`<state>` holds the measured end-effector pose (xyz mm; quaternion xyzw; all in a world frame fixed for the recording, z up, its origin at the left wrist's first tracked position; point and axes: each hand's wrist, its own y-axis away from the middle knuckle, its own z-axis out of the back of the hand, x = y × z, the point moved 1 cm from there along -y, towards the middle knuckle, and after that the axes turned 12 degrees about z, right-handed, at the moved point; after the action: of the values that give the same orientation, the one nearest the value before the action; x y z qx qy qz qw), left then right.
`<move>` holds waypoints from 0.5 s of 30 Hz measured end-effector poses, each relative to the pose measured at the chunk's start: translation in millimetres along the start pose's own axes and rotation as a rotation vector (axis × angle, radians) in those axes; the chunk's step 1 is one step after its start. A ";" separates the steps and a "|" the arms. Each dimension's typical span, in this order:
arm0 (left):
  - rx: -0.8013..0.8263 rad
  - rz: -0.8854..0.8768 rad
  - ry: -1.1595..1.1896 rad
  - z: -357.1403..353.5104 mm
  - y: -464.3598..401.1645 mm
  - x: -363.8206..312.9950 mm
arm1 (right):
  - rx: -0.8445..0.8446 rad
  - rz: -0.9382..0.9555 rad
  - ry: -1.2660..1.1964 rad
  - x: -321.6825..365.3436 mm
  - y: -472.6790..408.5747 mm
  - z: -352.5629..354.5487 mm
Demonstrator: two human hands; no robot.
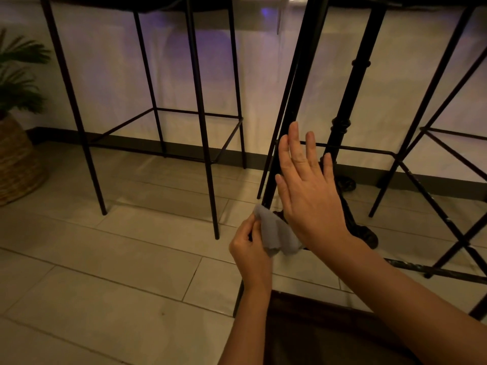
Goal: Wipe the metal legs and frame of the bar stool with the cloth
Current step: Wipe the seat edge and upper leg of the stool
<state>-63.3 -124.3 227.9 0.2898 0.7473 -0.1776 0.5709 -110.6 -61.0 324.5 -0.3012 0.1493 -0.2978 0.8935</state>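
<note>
Stool leg, black metal, slants down to tile floor at centre, foot hidden behind cloth. Cloth, grey, bunched at leg's base, pinched by left hand, likely to wipe lowest stretch. Right hand spread flat, fingers straight, holding nothing, raised beside leg; contact unclear, perhaps steadying it. Second stool stands left, untouched.
</note>
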 end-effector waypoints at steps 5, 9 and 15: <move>0.006 0.033 -0.031 9.9 -3.3 6.8 | 0.004 -0.011 -0.007 4.9 2.0 -4.7; -0.011 0.000 -0.033 5.3 -3.4 1.1 | 0.025 -0.004 0.018 4.0 4.2 -5.3; 0.066 -0.120 -0.130 -0.9 -3.4 -10.2 | 0.034 0.024 0.034 -1.1 4.3 -3.6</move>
<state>-64.3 -128.7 237.6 0.2511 0.7185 -0.2543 0.5967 -111.2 -59.2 319.2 -0.2788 0.1632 -0.2945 0.8994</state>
